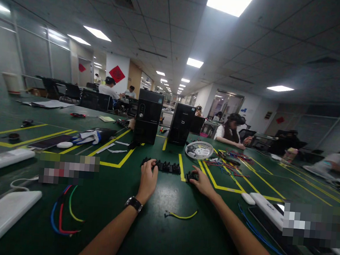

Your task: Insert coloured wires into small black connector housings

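My left hand, with a watch on the wrist, has its fingers curled over the left end of a black segmented strip lying on the green table. Just to the right, my right hand grips a small black block between thumb and fingers, low at the table surface. A gap separates the block from the strip. Nearer to me, between my forearms, lies a short yellow-green wire. The undersides of both hands' grips are hidden.
Two black computer towers stand beyond my hands. A white round basket and a tangle of colored wires are at right. Loose wires and white power banks lie at left. People sit at the table and beyond.
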`<action>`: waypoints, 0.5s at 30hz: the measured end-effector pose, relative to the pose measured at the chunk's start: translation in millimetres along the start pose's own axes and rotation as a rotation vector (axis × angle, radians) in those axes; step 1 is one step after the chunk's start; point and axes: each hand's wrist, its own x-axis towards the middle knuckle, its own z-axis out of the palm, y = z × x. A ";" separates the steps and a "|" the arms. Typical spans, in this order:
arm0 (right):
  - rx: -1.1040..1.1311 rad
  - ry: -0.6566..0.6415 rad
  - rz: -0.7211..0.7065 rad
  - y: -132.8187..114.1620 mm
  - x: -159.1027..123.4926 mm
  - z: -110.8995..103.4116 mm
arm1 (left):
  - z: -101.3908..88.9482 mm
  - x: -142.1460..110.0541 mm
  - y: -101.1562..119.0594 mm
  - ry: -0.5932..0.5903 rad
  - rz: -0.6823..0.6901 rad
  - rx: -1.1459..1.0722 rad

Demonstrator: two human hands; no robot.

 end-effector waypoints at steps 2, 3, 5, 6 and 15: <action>0.023 0.009 0.068 21.0 13.1 5.9 | -7.6 12.9 -10.9 0.051 0.059 0.178; 0.038 0.024 0.074 27.3 18.5 10.3 | -10.3 18.4 -15.6 0.062 0.066 0.255; 0.062 0.056 0.066 32.6 26.8 20.0 | -13.7 27.9 -23.1 0.072 0.052 0.379; 0.070 0.067 0.061 32.7 29.9 24.5 | -14.5 31.9 -26.0 0.070 0.033 0.427; 0.064 0.101 0.023 25.2 36.6 38.9 | -8.7 46.6 -45.7 -0.238 -0.167 0.545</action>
